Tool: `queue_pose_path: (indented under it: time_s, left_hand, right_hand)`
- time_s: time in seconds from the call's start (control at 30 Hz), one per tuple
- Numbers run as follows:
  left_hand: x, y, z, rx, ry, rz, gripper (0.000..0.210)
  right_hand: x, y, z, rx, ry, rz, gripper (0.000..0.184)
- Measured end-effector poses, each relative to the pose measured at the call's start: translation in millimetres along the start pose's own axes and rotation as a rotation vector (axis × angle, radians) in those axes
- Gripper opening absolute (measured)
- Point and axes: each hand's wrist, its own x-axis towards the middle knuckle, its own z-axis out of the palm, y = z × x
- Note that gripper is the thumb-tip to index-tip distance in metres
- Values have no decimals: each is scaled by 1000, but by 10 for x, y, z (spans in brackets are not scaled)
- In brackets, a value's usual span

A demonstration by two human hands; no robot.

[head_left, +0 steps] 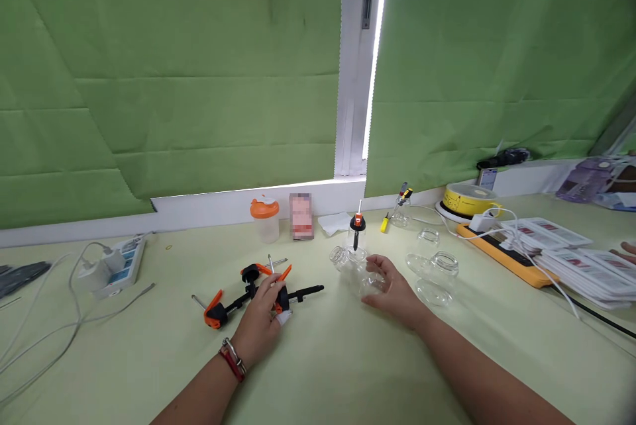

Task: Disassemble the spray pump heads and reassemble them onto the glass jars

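Observation:
My left hand point(261, 316) is closed around a black and orange dispenser top point(283, 299) with a black nozzle stretching right. A bit of white material point(284, 316) shows by the thumb. Left of this hand lies another black and orange top point(216, 314), and more metal tubes and orange levers lie just behind. My right hand point(392, 289) grips the base end of a clear bottle point(355, 273) tipped on its side, its neck pointing left and away. Behind it stands a clear bottle fitted with a black and orange top point(356, 223). Several clear bottles point(437, 266) lie right of my right hand.
An orange-lidded cup point(265, 218) and a small pink box point(301, 216) stand by the wall. Right are yellow-handled screwdrivers point(385, 223), an orange power strip point(507, 256), a yellow round case point(470, 200) and stacked cards point(586, 273). A white power strip point(122, 269) with cables lies left. Another person's hand point(627, 253) shows at the right edge.

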Motion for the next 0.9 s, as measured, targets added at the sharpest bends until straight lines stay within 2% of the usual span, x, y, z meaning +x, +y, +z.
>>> queue_pose_path:
  time_s: [0.17,0.37,0.5,0.9]
  left_hand:
    - [-4,-12,2,-15,-3,28,54]
    - [2,22,-18,-59,4,6,52]
    - [2,79,-42,-84,4,-10,51]
    - [-46,342,2,-231,-150,-48,52]
  right_hand:
    - [14,-36,-58,231,10,85,58]
    - [17,-27,-93,303,-42,208,43]
    - [9,-25,-65,331,-81,210,40]
    - [-196,-165,229,361,-375,186,47]
